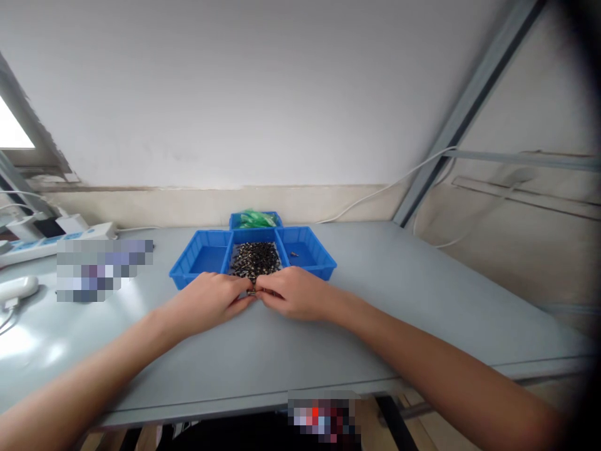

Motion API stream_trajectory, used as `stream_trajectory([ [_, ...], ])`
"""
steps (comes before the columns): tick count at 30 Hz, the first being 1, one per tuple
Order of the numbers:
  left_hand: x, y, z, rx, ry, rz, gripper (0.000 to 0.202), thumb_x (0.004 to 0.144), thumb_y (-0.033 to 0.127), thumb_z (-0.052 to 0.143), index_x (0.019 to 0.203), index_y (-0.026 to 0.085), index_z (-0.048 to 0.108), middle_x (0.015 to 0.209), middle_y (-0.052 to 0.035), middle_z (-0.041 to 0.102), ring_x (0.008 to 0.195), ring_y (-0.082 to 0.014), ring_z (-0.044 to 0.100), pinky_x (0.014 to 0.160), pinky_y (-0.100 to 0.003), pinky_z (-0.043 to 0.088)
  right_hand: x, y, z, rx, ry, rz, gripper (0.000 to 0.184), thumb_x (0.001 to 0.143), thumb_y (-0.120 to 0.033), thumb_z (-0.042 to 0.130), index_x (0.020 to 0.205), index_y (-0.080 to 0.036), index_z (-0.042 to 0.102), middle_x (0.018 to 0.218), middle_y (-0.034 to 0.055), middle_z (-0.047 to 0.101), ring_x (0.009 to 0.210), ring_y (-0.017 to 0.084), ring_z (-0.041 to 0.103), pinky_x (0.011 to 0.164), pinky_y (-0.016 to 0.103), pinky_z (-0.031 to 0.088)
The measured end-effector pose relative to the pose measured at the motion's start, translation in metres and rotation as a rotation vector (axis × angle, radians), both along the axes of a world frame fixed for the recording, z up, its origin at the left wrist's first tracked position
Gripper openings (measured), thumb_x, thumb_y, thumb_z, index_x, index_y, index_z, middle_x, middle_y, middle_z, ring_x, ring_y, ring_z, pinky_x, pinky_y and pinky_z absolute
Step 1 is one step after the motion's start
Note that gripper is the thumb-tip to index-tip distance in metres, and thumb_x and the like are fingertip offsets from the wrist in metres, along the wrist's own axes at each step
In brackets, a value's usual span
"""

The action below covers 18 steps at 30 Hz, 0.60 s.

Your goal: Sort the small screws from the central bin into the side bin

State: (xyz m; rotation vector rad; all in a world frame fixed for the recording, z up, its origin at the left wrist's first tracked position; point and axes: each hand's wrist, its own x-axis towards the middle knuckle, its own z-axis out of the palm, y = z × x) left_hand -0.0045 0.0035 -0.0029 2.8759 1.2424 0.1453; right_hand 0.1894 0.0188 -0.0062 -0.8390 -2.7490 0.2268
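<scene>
My left hand (213, 302) and my right hand (297, 294) meet at the front of the middle blue bin (253, 235), fingertips almost touching. Both are closed in a pinch around a small metal part (251, 292), largely covered by the fingers; its exact kind is too small to make out. Just behind the fingers, the middle bin holds a heap of small dark and brassy metal parts (256, 258). One similar loose piece (294, 254) lies in the right blue bin (315, 250). The left blue bin (200, 241) stands beyond my left hand.
A fourth blue bin (231, 220) at the back holds green plastic bags (256, 218). On the grey table (375, 275), a power strip (101, 235) with plugs and a white device with a cable (19, 288) lie at left. A white cable (370, 194) runs along the wall to a metal frame.
</scene>
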Motion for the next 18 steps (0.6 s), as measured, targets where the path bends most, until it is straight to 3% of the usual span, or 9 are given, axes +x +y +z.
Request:
stream_trajectory([
  [8,0.0015,-0.0010,0.0024,-0.045,0.008,0.016,0.032,0.090,0.034,0.030,0.090,0.019,0.059,0.081,-0.0039,0.065,0.072,-0.0182,0.060,0.058,-0.027,0.039,0.0013,0.0016,-0.0009,0.045,-0.052,-0.018,0.016,0.084,-0.024,0.039,0.073,-0.018,0.050,0.065,-0.0008,0.056,0.059,0.011,0.048,0.052,0.022,0.029],
  [18,0.0024,-0.0032,0.0042,-0.091,0.055,0.023,0.038,0.092,0.034,0.024,0.079,0.016,0.055,0.074,-0.0058,0.064,0.065,-0.0188,0.060,0.054,-0.028,0.038,-0.0016,0.0024,-0.0031,0.121,-0.054,0.018,0.019,0.087,-0.025,0.039,0.075,-0.018,0.052,0.071,-0.0001,0.059,0.065,0.012,0.052,0.056,0.023,0.032],
])
